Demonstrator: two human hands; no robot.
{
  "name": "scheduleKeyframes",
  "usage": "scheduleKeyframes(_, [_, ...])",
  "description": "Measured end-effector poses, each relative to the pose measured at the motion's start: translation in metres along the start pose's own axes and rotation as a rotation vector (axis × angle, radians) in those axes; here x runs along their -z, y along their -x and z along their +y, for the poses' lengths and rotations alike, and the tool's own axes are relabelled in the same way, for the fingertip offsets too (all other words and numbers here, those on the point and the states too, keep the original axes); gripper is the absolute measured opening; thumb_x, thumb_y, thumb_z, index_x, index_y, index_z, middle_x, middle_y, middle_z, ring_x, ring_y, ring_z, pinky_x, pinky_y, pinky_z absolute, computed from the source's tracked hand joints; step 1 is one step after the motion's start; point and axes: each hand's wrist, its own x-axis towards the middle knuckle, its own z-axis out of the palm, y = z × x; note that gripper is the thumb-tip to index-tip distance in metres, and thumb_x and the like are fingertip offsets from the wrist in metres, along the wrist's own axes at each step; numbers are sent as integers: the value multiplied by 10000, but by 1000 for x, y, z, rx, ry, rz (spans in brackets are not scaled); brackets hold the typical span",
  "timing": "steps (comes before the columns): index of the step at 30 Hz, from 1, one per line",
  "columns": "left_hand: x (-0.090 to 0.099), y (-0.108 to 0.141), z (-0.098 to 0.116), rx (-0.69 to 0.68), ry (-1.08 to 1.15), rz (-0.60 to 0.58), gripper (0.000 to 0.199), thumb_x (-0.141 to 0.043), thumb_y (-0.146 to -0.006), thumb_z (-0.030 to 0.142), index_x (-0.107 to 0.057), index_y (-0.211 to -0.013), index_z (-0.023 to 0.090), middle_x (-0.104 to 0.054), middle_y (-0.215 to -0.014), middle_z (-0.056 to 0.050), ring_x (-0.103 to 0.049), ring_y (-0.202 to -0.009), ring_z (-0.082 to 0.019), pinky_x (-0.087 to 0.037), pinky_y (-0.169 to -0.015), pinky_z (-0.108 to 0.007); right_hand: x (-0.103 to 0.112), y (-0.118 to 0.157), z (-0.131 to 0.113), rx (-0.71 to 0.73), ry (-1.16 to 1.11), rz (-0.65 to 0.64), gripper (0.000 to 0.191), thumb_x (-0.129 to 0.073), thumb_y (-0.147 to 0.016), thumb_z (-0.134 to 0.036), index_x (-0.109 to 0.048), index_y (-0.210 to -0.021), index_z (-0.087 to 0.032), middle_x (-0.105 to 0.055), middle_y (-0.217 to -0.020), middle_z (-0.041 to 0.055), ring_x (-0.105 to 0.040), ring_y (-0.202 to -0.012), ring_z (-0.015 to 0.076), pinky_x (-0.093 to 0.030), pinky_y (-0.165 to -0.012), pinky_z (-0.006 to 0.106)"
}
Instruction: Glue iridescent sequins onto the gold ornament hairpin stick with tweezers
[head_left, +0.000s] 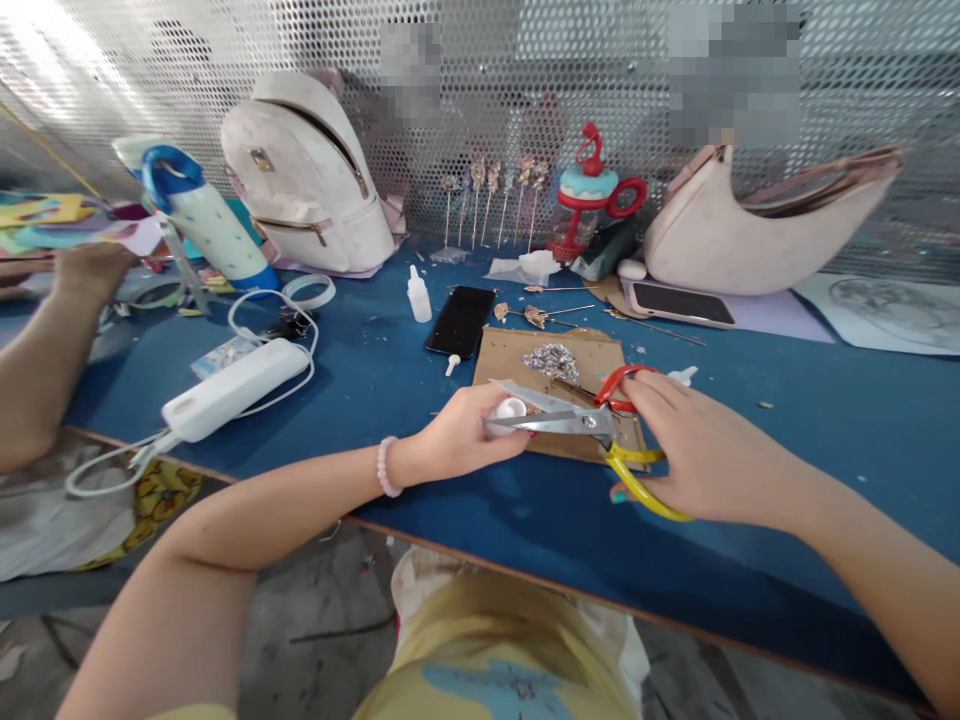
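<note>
My left hand (469, 432), with a pink bead bracelet on its wrist, is closed on a small white round container (511, 408); its lower part is hidden by fingers and blades. My right hand (697, 445) grips a pair of scissors (592, 422) by its red and yellow handles. The blades are parted and lie over the white container, near the left fingers. Below them is a brown cardboard sheet (517, 350) bearing a pile of shiny silvery bits (551, 362).
Behind the cardboard are a black phone (460, 320), a white dropper bottle (419, 296) and gold leaf-shaped hairpins (536, 316). A white power strip (232, 390) with its cable lies left. Bags (307, 180) stand along the perforated metal wall. Another person's arm (52, 340) rests far left.
</note>
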Motion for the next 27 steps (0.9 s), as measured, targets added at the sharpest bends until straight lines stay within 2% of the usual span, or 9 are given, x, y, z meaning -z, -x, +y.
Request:
scheduleKeyframes(4, [1,1,-1,-8,2,8,62,-584,-785,180,-616,-837,168,-609,-783,3,-552,-650,-86,-447,-635,-206,-2,1,2,10,-10,-1,529,-643,-740,-550,-519,-1044,-136,-577,-1053,176,-581,-923,320,-497,-756,430])
scheduleKeyframes(9, [1,1,-3,-32,22,42,51,-601,-780,192,-592,-824,168,-590,-766,5,-536,-654,-90,-438,-629,-212,-3,3,3,19,46,1,516,-662,-732,-505,-522,-1044,-119,-548,-1085,195,-561,-984,349,-494,-811,466])
scheduleKeyframes(15, [2,0,-2,-32,31,9,31,-603,-783,180,-580,-787,159,-534,-748,15,-496,-615,-72,-387,-572,-198,-3,3,2,10,23,-25,543,-674,-727,-522,-515,-1058,-122,-533,-1078,171,-556,-980,327,-499,-814,450])
scheduleKeyframes(22, [2,0,-1,-31,73,-7,35,-592,-780,140,-578,-754,157,-530,-743,21,-478,-602,-60,-385,-574,-189,-3,2,3,23,3,-17,662,-707,-683,-593,-532,-1089,-101,-536,-1076,177,-563,-967,337,-492,-786,441])
scheduleKeyframes(27, [2,0,-4,-37,70,-9,18,-601,-782,139,-602,-774,155,-545,-763,19,-501,-629,-62,-388,-586,-182,-2,3,4,3,-10,-26,665,-689,-693,-608,-531,-1101,-107,-543,-1083,174,-567,-967,332,-488,-796,438])
